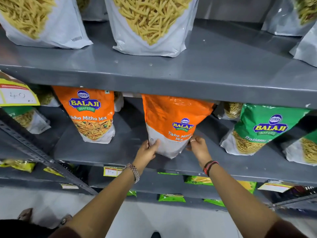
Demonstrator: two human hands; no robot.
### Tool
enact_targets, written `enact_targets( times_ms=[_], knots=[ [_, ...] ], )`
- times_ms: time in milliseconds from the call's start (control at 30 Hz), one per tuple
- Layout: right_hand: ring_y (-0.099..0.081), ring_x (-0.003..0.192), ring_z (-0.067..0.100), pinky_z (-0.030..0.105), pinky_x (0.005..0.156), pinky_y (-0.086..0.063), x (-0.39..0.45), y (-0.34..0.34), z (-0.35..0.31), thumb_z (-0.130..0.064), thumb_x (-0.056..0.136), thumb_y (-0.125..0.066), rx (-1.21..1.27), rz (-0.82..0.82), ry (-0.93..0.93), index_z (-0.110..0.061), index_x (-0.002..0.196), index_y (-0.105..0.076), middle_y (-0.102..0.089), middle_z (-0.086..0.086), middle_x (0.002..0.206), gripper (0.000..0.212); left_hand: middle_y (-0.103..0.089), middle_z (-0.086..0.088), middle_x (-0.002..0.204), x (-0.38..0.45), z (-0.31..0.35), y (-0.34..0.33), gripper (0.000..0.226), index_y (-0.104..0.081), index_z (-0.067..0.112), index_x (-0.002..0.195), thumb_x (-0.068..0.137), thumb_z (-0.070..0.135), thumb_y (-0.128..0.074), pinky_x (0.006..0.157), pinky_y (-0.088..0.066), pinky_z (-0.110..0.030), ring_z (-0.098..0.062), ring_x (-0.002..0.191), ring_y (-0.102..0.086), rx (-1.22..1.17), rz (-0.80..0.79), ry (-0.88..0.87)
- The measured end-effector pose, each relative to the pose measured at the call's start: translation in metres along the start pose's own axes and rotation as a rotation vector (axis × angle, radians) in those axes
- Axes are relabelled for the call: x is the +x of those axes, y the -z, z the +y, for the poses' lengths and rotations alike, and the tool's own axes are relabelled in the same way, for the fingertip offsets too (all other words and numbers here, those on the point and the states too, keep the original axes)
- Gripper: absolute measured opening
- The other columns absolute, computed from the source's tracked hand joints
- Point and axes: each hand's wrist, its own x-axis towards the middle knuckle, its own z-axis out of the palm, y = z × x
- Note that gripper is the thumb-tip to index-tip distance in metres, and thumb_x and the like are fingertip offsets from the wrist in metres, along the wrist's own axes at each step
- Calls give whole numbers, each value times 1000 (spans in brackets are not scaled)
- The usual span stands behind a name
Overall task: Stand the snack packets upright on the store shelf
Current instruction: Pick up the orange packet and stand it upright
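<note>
Both hands, left hand [148,149] and right hand [197,145], are gripping the orange packet [173,124] by its lower corners. Its top is hiding behind the upper shelf [154,83] edge.

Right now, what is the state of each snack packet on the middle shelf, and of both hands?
Held orange Tikha Mitha Mix packet: tilted, base gripped from both sides.
Left orange Tikha Mitha Mix packet: upright, untouched.
Green Ratlami packet: standing, leaning left.
Left hand: fingers closed on the held packet's lower left corner.
Right hand: fingers closed on its lower right edge.
</note>
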Motion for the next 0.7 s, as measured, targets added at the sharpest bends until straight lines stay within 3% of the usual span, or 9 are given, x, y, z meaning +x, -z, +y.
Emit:
enact_targets(
  times_ms=[67,133,200,333,400,533,600,700],
  knots=[
    [-62,71,22,22,62,-55,-12,0,9,-4,93,-31,-29,-28,-6,-7,83,-59,-65,14,89,29,-62,0,122,11,5,-5,38,-56,18,115,87,44,-52,93,-47,-34,-17,110,-58,32,10,-21],
    [-65,60,14,15,53,-55,-24,-3,13,-3,95,-33,-14,-107,-22,-6,86,-57,-64,15,87,26,-65,-13,122,25,12,-14,29,-63,18,100,90,41,-49,88,-49,-33,-22,105,-61,37,31,-30],
    [-67,54,4,15,52,-55,-29,-7,15,-6,96,-37,22,-203,-24,-5,95,-54,-64,14,84,17,-66,-25,116,38,19,-25,39,-67,7,98,91,39,-47,75,-47,-29,-30,101,-64,46,87,-5],
    [-68,58,0,17,55,-57,-27,-9,14,-13,93,-48,33,-285,-19,-8,89,-54,-65,5,77,9,-68,-20,110,49,28,-33,42,-64,-2,104,91,34,-50,75,-43,-28,-22,93,-61,-9,128,6],
    [-68,62,3,19,57,-58,-26,-2,12,-16,92,-50,-16,-304,-21,-10,89,-56,-66,4,78,9,-67,-15,112,46,26,-30,40,-62,0,110,90,33,-51,81,-45,-30,-23,98,-61,-9,177,15],
    [-67,59,6,20,55,-57,-13,25,9,-14,92,-51,-63,-200,-50,-13,86,-59,-66,11,83,10,-58,-13,130,20,3,-23,33,-53,7,123,93,18,-46,106,-42,-44,-28,117,-56,-51,212,-33],
    [-64,63,9,19,53,-55,-1,31,2,-17,94,-46,-31,-70,-67,-6,99,-58,-64,15,94,17,-52,-12,137,0,-14,-23,35,-49,8,127,93,16,-46,109,-38,-48,-28,123,-52,-26,193,-63],
    [-62,89,21,30,75,-52,17,25,-20,-34,96,-36,92,30,-95,-2,121,-54,-63,16,117,44,-49,-7,139,-30,-31,-32,33,-47,19,126,93,21,-47,112,-35,-46,-23,127,-48,-44,145,-78]
  ],
)
